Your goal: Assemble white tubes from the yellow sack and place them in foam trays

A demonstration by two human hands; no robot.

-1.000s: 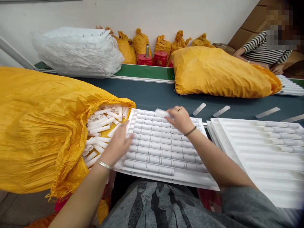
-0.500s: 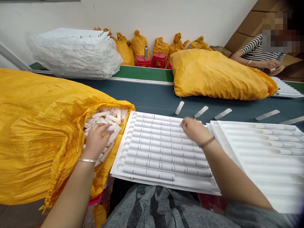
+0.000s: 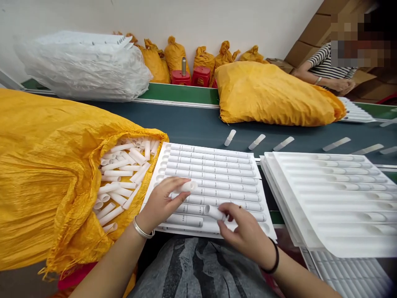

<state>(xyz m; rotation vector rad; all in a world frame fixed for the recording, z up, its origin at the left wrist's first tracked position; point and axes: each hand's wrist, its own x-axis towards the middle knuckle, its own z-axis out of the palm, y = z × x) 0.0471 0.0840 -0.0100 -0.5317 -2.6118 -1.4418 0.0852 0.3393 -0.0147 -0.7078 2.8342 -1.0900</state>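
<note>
A white moulded tray (image 3: pixel 161 159) lies in front of me with rows of white tubes in its grooves. My left hand (image 3: pixel 161 203) pinches one white tube (image 3: pixel 188 186) over the tray's near left part. My right hand (image 3: pixel 248 234) grips another white tube (image 3: pixel 214 212) above the tray's front row. To the left, an open orange sack (image 3: pixel 46 174) spills several loose white tubes (image 3: pixel 122 174).
A stack of empty white trays (image 3: pixel 331 198) sits at the right. Several white tubes (image 3: pixel 256 141) lie on the dark conveyor belt (image 3: pixel 192 124). Another orange sack (image 3: pixel 273 95), a white plastic bag (image 3: pixel 83 68) and a person in a striped top (image 3: pixel 328 68) are across the belt.
My left hand left the sack with a tube and came over the tray. My right hand drew back from the tray's far edge to its front row, now holding a tube.
</note>
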